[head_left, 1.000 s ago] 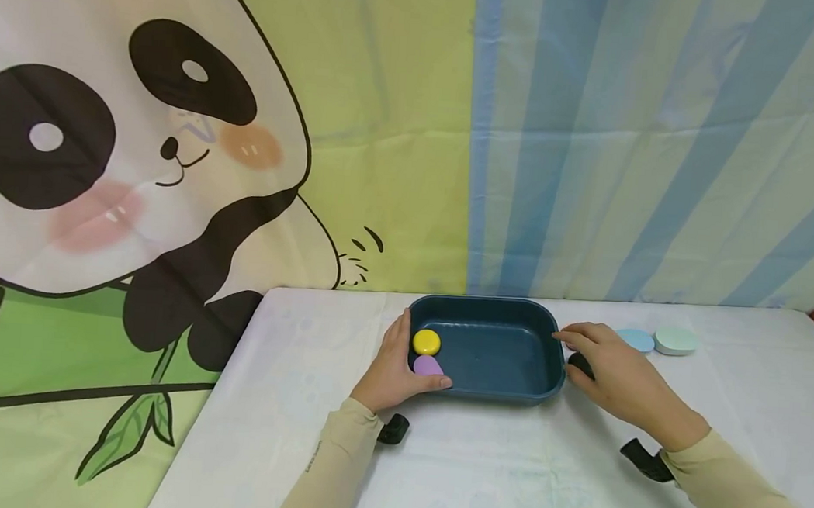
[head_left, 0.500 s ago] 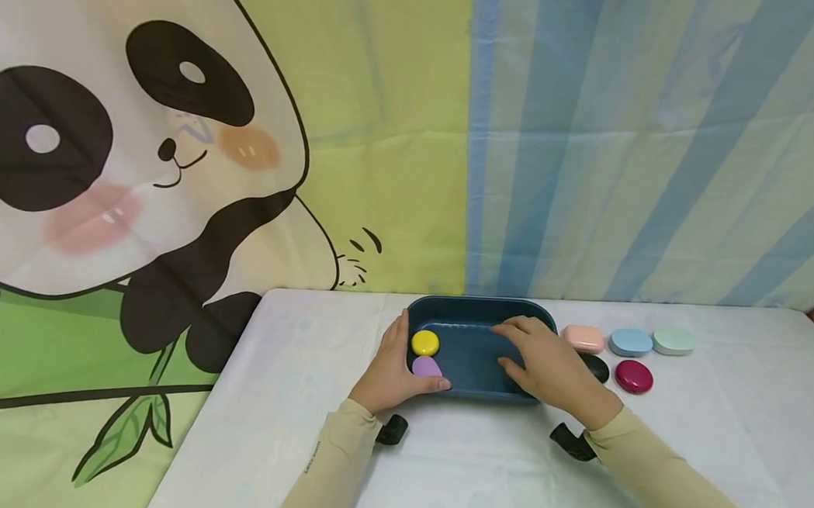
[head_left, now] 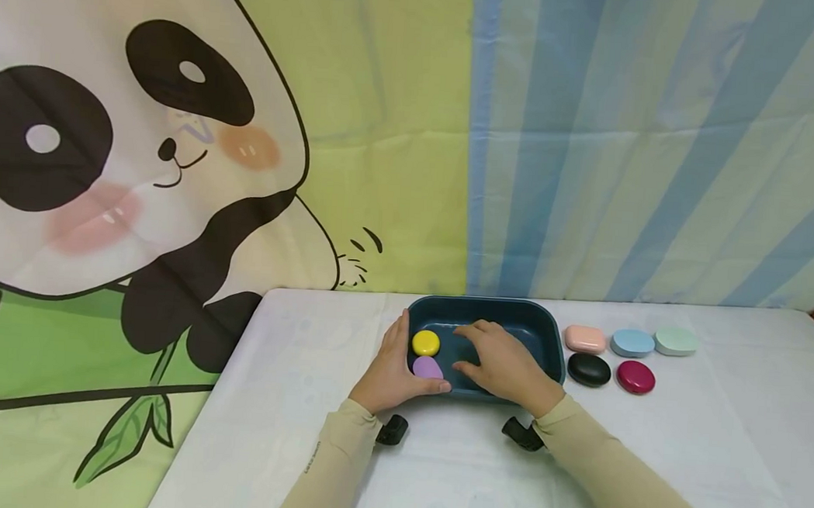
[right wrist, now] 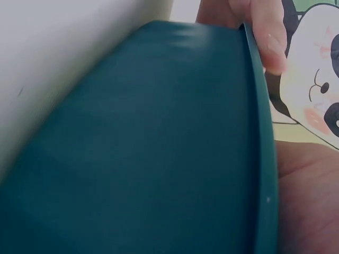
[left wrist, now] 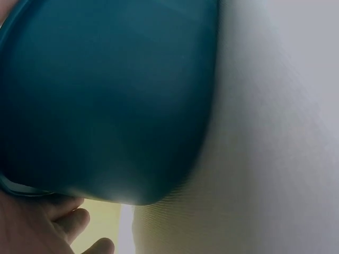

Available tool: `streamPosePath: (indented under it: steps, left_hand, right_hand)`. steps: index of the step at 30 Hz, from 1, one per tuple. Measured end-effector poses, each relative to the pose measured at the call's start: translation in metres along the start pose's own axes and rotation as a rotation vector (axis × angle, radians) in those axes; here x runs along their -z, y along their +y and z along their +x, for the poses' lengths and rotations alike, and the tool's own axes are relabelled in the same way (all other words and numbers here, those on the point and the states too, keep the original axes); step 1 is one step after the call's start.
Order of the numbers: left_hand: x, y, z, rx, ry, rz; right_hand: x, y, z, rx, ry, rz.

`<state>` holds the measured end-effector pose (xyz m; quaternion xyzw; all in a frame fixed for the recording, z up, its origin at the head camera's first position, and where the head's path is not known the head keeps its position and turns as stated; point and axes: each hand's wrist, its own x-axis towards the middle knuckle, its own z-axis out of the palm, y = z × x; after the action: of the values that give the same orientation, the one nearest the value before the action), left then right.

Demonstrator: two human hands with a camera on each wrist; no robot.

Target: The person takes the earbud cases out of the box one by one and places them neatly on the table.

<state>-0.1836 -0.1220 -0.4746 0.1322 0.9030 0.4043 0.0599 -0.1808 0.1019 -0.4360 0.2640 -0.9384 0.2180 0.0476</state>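
A dark blue rectangular basin [head_left: 480, 394] stands on the table. My left hand [head_left: 389, 369] rests against its front left corner, fairly straight fingers along the left wall and thumb over the front rim. In the left wrist view, several fingertips [left wrist: 74, 222] show past the basin wall. Two soap-like pieces lie inside at the left: a round yellow one [head_left: 426, 343] and a purple one [head_left: 428, 367]. My right hand [head_left: 505, 361] is over the basin, to the right of these pieces. Its thumb and fingers are apart, and nothing shows between them.
Right of the basin lie a pink piece [head_left: 585, 339], a light blue one [head_left: 632, 343], a pale green one [head_left: 676, 341], a black one [head_left: 589, 369] and a crimson one [head_left: 636, 377]. A printed panda curtain [head_left: 384, 167] hangs behind the white-covered table [head_left: 463, 475].
My right hand has moved left, from beside the basin's right end to over its middle. The pieces on the right are now uncovered. My left hand has stayed at the corner.
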Motion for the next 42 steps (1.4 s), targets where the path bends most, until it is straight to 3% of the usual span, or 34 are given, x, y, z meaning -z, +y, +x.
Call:
streamPosePath:
  steps: [15, 27, 36, 42]
  left_hand:
    - [0.004, 0.000, -0.001, -0.003, -0.038, -0.025]
    - [0.006, 0.000, -0.002, -0.011, -0.043, -0.046]
    - [0.005, -0.001, 0.000, -0.007, -0.040, -0.038]
    - [0.004, -0.001, 0.001, -0.007, -0.037, -0.020]
  right_hand:
    - [-0.019, -0.026, 0.026, -0.046, -0.111, 0.100]
    - [-0.029, -0.028, 0.038, -0.053, -0.191, 0.104]
    - [-0.022, -0.019, 0.039, 0.045, -0.278, 0.215]
    - [-0.018, -0.015, 0.037, 0.118, -0.314, 0.229]
